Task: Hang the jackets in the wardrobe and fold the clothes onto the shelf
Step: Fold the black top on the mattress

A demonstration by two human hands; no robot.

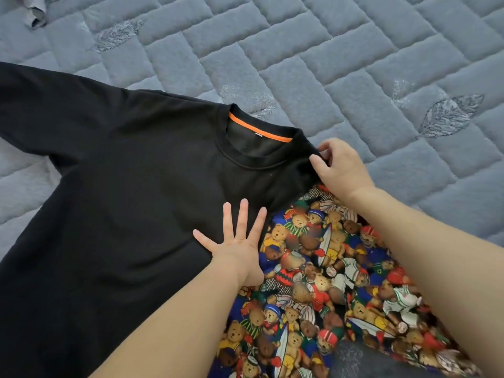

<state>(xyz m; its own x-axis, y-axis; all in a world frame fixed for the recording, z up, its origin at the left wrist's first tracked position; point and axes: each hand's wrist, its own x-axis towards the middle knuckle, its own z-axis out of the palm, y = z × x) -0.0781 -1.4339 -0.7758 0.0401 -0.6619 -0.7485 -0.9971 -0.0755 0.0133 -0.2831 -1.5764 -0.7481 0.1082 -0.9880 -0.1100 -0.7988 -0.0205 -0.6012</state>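
- Here my left hand lies flat, fingers spread wide, pressing the sweatshirt near its right edge.
- My right hand pinches the right shoulder, just beside the collar.
- The sweatshirt lies on the bed, its length running near-left from the collar; the far sleeve stretches left, well apart from both hands.
- The right hand is nearer the fold, I judge.

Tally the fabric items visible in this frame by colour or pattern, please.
Black: 1, the sweatshirt
Teddy-bear print: 1, the printed cloth partly under it
Blue-grey: 1, the quilted cover
Grey: 1, a scrap of cloth at the top left edge
Total: 4
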